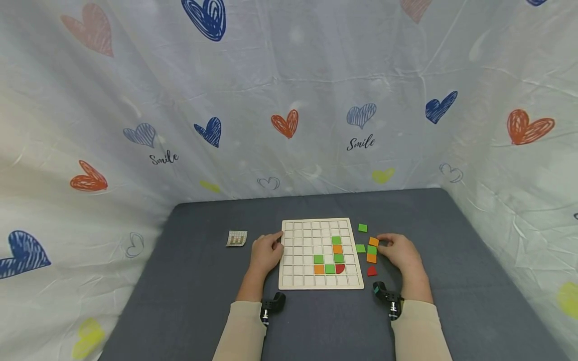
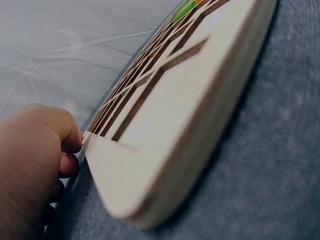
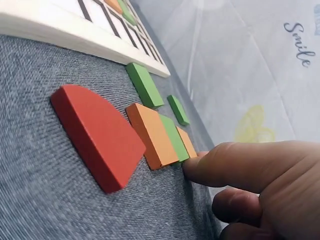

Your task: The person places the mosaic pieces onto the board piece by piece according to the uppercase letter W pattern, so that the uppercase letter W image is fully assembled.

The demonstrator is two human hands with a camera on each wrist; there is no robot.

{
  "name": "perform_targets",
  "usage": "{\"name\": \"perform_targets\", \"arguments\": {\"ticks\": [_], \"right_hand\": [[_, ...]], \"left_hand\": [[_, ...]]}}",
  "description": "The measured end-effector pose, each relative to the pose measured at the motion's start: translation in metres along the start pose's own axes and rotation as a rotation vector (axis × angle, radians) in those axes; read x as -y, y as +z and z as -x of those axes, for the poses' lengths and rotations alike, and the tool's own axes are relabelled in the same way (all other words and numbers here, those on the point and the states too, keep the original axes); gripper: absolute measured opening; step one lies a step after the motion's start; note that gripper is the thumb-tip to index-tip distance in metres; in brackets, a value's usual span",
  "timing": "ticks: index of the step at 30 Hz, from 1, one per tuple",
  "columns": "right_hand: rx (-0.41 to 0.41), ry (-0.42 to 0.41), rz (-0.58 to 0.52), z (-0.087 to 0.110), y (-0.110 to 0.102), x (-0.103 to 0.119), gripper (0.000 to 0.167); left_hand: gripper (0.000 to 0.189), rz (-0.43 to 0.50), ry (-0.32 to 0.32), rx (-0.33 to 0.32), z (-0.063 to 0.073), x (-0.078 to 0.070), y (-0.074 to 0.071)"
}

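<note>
A pale wooden grid board lies on the table, with green, orange and red pieces in its lower right cells. My left hand touches its left edge with an outstretched index finger; the other fingers are bent underneath in the left wrist view. Right of the board, my right hand has thumb and index fingertips at an orange square tile, seemingly pinching its right end. Below that tile lie a green tile and another orange tile. A red rounded piece is nearest the right wrist camera.
Two loose green tiles, one farther back and one close to the board, lie on the right. A small card with a printed grid rests left of the left hand. A heart-patterned curtain surrounds the grey table.
</note>
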State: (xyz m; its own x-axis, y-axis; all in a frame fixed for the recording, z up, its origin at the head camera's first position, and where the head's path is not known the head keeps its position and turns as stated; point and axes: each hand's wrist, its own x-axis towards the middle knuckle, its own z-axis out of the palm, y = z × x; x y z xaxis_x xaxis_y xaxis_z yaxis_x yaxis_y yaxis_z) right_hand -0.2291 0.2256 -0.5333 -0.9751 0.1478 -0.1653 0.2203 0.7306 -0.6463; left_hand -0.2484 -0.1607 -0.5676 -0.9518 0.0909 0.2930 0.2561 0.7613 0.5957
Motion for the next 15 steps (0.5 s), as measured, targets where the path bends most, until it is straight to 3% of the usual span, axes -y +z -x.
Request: {"name": "perform_targets", "arguments": {"ticks": [7, 15], "right_hand": [[-0.048, -0.042, 0.031, 0.003, -0.004, 0.002, 0.041], [-0.115, -0.117, -0.075, 0.007, -0.012, 0.015, 0.043]], "left_hand": [[0.043, -0.006, -0.001, -0.001, 0.001, 0.001, 0.001], [0.044, -0.007, -0.006, 0.002, -0.001, 0.001, 0.000]]}}
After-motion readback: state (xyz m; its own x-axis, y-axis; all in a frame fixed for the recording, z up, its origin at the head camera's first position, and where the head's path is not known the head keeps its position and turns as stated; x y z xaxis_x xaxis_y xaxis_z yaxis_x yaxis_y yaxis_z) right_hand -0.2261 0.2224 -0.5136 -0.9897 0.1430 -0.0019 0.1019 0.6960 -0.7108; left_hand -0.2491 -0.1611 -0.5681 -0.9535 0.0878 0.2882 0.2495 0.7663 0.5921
